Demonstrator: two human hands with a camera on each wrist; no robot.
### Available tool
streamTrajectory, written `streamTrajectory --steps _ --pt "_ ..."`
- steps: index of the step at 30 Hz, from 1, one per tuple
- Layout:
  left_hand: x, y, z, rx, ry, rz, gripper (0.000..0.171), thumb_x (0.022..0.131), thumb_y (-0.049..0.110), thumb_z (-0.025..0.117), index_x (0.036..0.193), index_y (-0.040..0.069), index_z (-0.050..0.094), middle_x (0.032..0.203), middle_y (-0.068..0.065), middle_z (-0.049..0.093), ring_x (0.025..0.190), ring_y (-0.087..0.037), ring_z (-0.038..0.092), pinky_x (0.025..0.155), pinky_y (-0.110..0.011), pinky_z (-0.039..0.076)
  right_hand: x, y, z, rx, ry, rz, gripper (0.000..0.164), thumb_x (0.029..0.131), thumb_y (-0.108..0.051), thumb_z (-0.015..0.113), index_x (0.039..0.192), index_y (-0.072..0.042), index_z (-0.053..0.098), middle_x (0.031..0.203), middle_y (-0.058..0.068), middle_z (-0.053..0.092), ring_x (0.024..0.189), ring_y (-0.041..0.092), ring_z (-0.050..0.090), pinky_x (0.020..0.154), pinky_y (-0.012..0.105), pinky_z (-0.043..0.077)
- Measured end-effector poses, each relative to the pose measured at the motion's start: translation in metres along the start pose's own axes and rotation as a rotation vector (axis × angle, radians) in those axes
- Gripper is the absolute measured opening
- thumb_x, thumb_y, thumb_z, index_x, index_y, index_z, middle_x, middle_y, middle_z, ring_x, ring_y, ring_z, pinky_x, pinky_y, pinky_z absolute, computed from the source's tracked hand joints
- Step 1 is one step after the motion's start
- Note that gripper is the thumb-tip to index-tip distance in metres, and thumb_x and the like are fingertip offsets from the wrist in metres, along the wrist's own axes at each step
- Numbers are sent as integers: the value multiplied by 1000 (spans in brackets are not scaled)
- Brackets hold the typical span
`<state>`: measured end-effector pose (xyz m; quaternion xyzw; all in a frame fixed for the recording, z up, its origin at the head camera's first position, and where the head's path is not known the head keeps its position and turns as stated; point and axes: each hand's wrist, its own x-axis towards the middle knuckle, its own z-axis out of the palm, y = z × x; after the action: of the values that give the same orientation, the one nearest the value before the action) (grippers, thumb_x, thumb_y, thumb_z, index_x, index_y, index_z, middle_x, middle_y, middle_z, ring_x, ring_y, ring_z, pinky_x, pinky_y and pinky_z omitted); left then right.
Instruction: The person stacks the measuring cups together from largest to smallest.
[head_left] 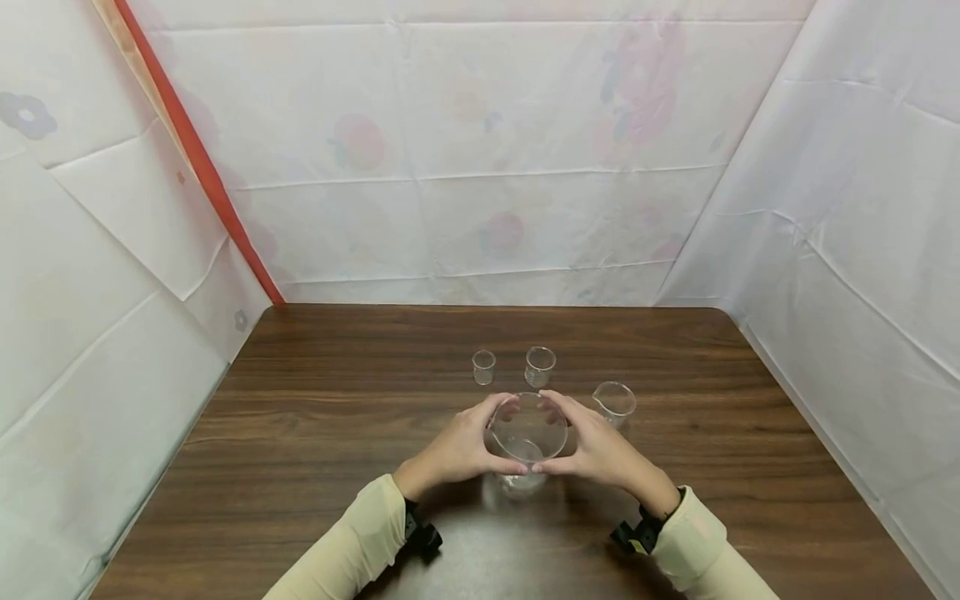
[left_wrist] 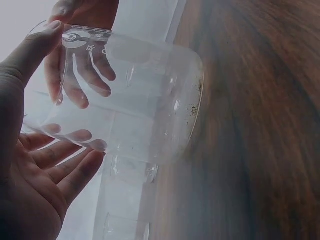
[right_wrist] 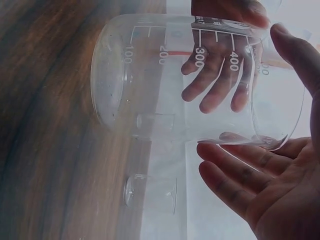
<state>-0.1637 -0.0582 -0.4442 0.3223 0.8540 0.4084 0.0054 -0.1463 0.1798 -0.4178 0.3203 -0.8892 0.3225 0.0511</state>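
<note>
A large clear glass beaker (head_left: 528,437) stands upright between both hands, near the middle of the table. My left hand (head_left: 459,443) curls round its left side close to the rim, and my right hand (head_left: 600,442) does the same on the right. Both thumbs meet at the near side, almost touching, with the fingers round the far side. White graduation marks up to at least 400 show on the beaker (right_wrist: 150,90) in the right wrist view. Whether the base of the beaker (left_wrist: 150,95) touches the tabletop, I cannot tell.
Beyond the hands stand two small glass beakers, the smaller one (head_left: 483,367) left of the other (head_left: 540,367). A medium beaker (head_left: 615,402) with a spout is just past my right hand. White sheets (head_left: 465,150) enclose the back and sides of the brown wooden table (head_left: 315,433).
</note>
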Motion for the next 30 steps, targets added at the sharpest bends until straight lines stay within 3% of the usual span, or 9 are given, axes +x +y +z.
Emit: streamTrajectory --steps 13,30 --pt "0 -3 4 7 -10 -7 89 66 46 88 138 15 45 128 -4 63 114 -15 62 96 -37 51 -5 3 2 7 -1 -8 90 72 -31 87 142 1 41 129 11 61 104 24 66 85 40 55" --pt "1 -3 3 48 -84 -29 91 69 47 85 142 12 43 127 -3 60 117 -16 58 99 -39 48 -6 5 5 12 -14 -8 91 72 -33 86 142 1 39 127 11 61 105 24 66 87 41 54"
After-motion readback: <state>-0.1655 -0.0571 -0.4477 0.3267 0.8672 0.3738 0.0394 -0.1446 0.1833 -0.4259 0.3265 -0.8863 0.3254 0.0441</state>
